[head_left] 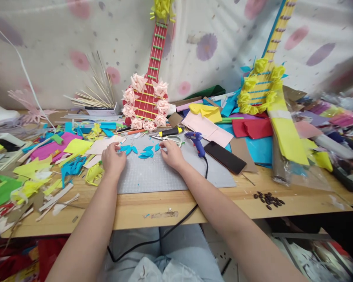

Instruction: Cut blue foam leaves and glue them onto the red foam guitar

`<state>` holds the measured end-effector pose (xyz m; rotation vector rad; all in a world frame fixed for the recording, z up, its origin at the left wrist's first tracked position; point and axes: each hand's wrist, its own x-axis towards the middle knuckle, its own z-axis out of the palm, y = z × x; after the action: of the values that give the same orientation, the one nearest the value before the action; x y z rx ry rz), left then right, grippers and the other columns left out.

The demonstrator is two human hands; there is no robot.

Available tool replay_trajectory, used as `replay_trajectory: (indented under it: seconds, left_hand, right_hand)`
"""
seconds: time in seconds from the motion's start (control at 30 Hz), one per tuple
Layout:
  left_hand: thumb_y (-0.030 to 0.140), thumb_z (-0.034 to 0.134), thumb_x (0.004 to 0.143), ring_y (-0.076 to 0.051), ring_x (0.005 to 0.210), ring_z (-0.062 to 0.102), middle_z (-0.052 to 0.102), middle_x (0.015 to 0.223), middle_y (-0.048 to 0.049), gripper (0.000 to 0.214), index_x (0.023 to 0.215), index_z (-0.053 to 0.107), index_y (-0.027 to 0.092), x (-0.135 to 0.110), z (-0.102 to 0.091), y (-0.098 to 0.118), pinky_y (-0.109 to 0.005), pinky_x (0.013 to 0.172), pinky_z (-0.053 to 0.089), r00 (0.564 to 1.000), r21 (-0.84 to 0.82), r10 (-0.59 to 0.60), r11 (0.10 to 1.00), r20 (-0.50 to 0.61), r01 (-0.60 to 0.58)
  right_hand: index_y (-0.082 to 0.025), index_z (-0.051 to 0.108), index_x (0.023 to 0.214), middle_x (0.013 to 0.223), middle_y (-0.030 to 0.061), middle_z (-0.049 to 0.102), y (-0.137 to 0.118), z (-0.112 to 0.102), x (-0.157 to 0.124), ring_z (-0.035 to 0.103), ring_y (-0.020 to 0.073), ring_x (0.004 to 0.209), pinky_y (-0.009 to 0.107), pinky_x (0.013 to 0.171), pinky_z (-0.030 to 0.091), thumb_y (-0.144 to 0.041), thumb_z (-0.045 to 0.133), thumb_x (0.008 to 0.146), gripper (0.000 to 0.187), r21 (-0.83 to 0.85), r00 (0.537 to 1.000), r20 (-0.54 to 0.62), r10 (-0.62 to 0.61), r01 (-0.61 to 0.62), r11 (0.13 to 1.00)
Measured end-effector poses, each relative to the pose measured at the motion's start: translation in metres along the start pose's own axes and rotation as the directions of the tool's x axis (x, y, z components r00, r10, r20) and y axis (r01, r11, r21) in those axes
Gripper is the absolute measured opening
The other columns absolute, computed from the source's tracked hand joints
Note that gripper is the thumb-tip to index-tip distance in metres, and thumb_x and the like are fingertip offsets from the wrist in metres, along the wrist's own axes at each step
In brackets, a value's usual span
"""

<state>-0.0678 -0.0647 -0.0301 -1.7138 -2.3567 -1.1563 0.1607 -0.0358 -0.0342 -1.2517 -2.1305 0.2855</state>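
Blue leaves (pixel 146 154) on the mat's (pixel 153 182) far half, a person's left hand (pixel 114 158) curled at its left edge, right hand (pixel 172 154) curled toward its far edge, any pinched leaf impossible to tell.

A dark phone (pixel 225 157) lies on the right, and small dark oval pieces (pixel 267 201) cluster on the desk (pixel 132 205) at near right. At far left, thin sticks (pixel 99 101) lean in a box (pixel 102 112); a flower-patterned sheet (pixel 220 23) hangs behind.
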Motion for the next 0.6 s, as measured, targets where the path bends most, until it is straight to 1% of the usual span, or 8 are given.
replay_trajectory:
  seconds: [0.1,0.13,0.2,0.3,0.43,0.5,0.6]
  left_hand:
    - [0.034,0.058,0.072,-0.032,0.095,0.056,0.065,0.087,-0.0104,0.034,0.103,0.054,0.018,-0.001,0.003,-0.001,-0.047,0.086,0.04,0.998,0.088,-0.03,0.996,0.057,0.025]
    - [0.036,0.059,0.072,-0.033,0.095,0.057,0.066,0.084,-0.01,0.036,0.102,0.054,0.019,-0.002,0.004,0.0,-0.047,0.086,0.04,0.997,0.091,-0.042,0.995,0.071,0.036]
    - [0.033,0.061,0.07,-0.031,0.092,0.058,0.066,0.081,-0.0083,0.035,0.101,0.054,0.02,-0.003,0.008,0.0,-0.045,0.084,0.041,0.993,0.056,-0.068,0.996,0.097,0.063]
    - [0.025,0.062,0.067,-0.025,0.084,0.06,0.065,0.081,-0.0052,0.034,0.1,0.055,0.021,-0.002,0.012,-0.001,-0.039,0.08,0.044,0.988,-0.042,-0.099,0.994,0.115,0.104]
    - [0.026,0.061,0.067,-0.019,0.075,0.059,0.062,0.08,-0.0017,0.036,0.102,0.054,0.021,0.001,0.014,-0.006,-0.034,0.076,0.046,0.989,-0.193,-0.114,0.973,0.093,0.13]
    - [0.026,0.061,0.066,-0.016,0.075,0.058,0.06,0.078,-0.0002,0.036,0.101,0.054,0.022,0.002,0.013,-0.006,-0.031,0.075,0.047,0.994,-0.299,-0.093,0.948,0.06,0.107]
    - [0.024,0.061,0.065,-0.014,0.074,0.057,0.057,0.075,0.0013,0.037,0.101,0.053,0.022,0.007,0.006,-0.004,-0.027,0.075,0.047,0.999,-0.448,-0.025,0.893,0.036,0.039]
  right_hand:
    - [-0.016,0.058,0.094,0.094,0.0061,0.062,0.006,0.0,0.002,0.052,0.0184,0.093,0.03,0.086,0.038,-0.014,0.047,0.079,0.018,0.016,0.999,0.004,0.046,-0.046,0.999]
    - [-0.016,0.058,0.093,0.094,0.0058,0.062,0.007,0.001,0.002,0.052,0.0183,0.093,0.029,0.086,0.038,-0.014,0.047,0.079,0.018,0.022,0.998,0.0,0.058,-0.058,0.998]
    - [-0.017,0.058,0.093,0.094,0.0053,0.063,0.009,0.002,0.003,0.052,0.018,0.093,0.029,0.086,0.038,-0.014,0.048,0.079,0.018,0.033,0.997,-0.01,0.073,-0.072,0.997]
    - [-0.017,0.058,0.093,0.092,0.0051,0.063,0.01,0.003,0.004,0.052,0.0177,0.093,0.029,0.085,0.038,-0.015,0.048,0.079,0.017,0.041,0.997,-0.011,0.075,-0.075,0.996]
    - [-0.017,0.058,0.092,0.092,0.0053,0.063,0.01,0.002,0.003,0.053,0.0176,0.092,0.029,0.085,0.038,-0.015,0.048,0.079,0.017,0.055,0.997,-0.014,0.071,-0.07,0.996]
    - [-0.017,0.058,0.093,0.092,0.0054,0.063,0.01,0.002,0.003,0.053,0.0176,0.093,0.029,0.085,0.038,-0.015,0.048,0.079,0.018,0.056,0.997,-0.013,0.072,-0.071,0.996]
    - [-0.017,0.058,0.093,0.093,0.0053,0.063,0.01,0.002,0.003,0.053,0.0176,0.093,0.029,0.085,0.039,-0.015,0.048,0.079,0.018,0.055,0.997,-0.01,0.08,-0.079,0.995]
